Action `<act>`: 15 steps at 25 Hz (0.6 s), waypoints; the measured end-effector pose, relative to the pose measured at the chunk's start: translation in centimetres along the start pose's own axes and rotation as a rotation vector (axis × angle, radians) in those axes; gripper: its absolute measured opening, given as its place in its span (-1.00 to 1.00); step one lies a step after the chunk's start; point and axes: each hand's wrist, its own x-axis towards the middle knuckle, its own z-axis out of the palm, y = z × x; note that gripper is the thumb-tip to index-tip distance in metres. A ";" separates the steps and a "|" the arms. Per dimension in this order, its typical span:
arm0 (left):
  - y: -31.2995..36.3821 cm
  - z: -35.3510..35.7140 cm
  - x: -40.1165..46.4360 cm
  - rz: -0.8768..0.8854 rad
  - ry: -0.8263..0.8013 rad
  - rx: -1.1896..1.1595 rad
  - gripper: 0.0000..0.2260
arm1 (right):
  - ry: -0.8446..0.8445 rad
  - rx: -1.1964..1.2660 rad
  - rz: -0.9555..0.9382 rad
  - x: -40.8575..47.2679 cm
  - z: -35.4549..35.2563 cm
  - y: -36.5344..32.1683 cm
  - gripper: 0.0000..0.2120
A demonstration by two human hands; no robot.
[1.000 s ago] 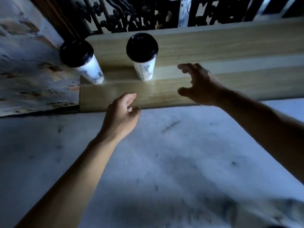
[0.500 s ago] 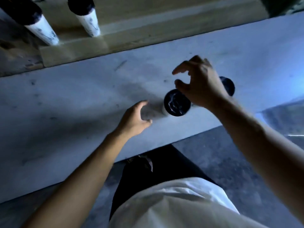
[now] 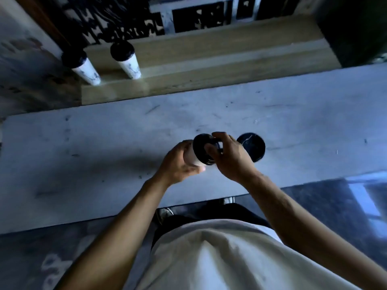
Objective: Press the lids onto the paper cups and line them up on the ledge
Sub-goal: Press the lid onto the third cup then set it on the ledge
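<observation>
My left hand (image 3: 178, 164) grips the white body of a paper cup (image 3: 191, 156) over the grey table (image 3: 104, 147). My right hand (image 3: 228, 155) has its thumb and fingers curled on the cup's black lid (image 3: 201, 148). Just right of my hands stands another black-lidded cup (image 3: 252, 146) on the table. Two lidded cups stand side by side at the left end of the wooden ledge (image 3: 219, 57): one at the corner (image 3: 80, 66), one to its right (image 3: 125, 59).
A dark ornate railing (image 3: 117, 19) runs behind the ledge. A dark block (image 3: 354, 28) closes the ledge's right end. My white shirt and dark trousers fill the lower middle, by the table's near edge.
My hands came back from the ledge to the table. The left hand took hold of the cup's body, and the right hand closed on its lid.
</observation>
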 end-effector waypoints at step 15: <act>10.7 -3.8 -3.0 0.040 0.201 0.762 -0.41 | -0.163 0.988 0.270 3.1 -2.7 -3.3 -0.69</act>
